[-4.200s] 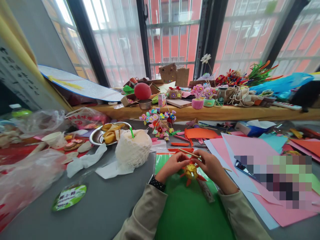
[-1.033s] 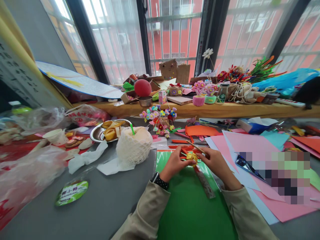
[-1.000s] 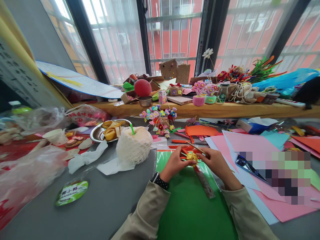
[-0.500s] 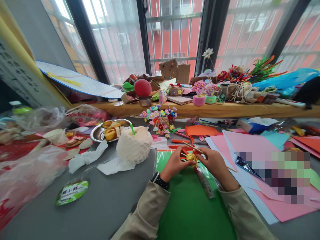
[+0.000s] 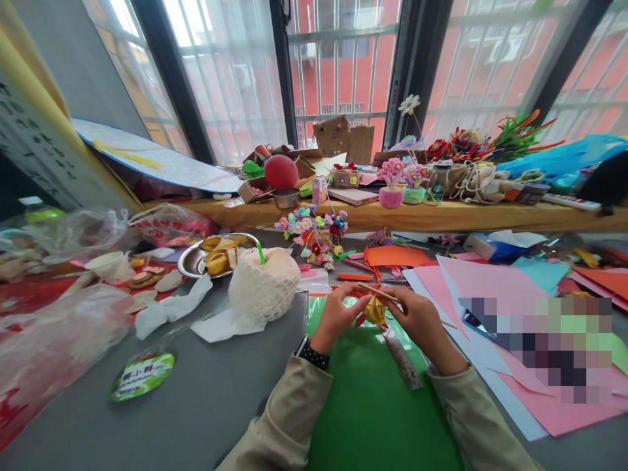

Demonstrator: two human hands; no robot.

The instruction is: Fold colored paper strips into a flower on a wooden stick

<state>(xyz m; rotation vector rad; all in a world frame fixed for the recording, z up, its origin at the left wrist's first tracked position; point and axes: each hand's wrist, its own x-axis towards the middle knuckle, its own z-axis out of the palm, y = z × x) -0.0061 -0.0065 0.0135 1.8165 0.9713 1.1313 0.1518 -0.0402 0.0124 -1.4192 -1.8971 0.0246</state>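
Glossy green mat [image 5: 377,412]; left hand [image 5: 336,315], grip on faceted yellow ornament [image 5: 375,313]; right hand [image 5: 418,319] round slim stick [image 5: 376,292]

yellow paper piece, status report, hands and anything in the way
Left hand at yellow paper piece, right hand gripping wooden stick. Piece between both hands, over green sheet. Patterned strip close by, seemingly not in the way.

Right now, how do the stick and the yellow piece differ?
The stick is long, thin and straight; the yellow piece is compact and faceted. The stick is pale tan; the yellow piece is brighter. The stick pokes out both sides of the right hand; the yellow piece sits at its fingertips. Both are at that hand.
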